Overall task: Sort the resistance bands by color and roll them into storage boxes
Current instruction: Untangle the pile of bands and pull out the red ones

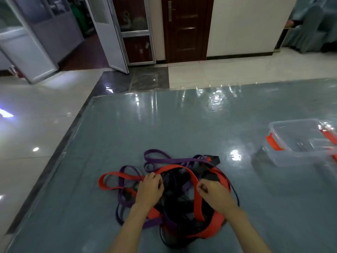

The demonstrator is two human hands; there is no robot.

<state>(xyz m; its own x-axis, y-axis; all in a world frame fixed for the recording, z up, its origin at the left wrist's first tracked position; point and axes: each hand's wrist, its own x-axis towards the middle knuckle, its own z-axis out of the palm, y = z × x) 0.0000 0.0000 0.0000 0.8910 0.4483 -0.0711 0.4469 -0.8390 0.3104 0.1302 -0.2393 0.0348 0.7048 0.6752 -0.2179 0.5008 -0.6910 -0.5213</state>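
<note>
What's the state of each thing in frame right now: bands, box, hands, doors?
red bands: tangled in one pile, unsorted, unrolled
purple bands: tangled in the same pile, loops spilling left
black bands: tangled at the pile's middle
left hand: on the pile, fingers curled at a red band
right hand: on the pile, fingers curled; what it holds is unclear
storage box: lid off, no bands inside
glass door: swung open
dark wooden door: closed

A blue-grey surface (182, 125) under a shiny clear cover stands on a glossy tiled floor (36, 125). Behind it a dark wooden door (186, 28) is closed, with a white wall (246, 24) beside it and a grey framed door (109, 33) swung open at the left.
</note>
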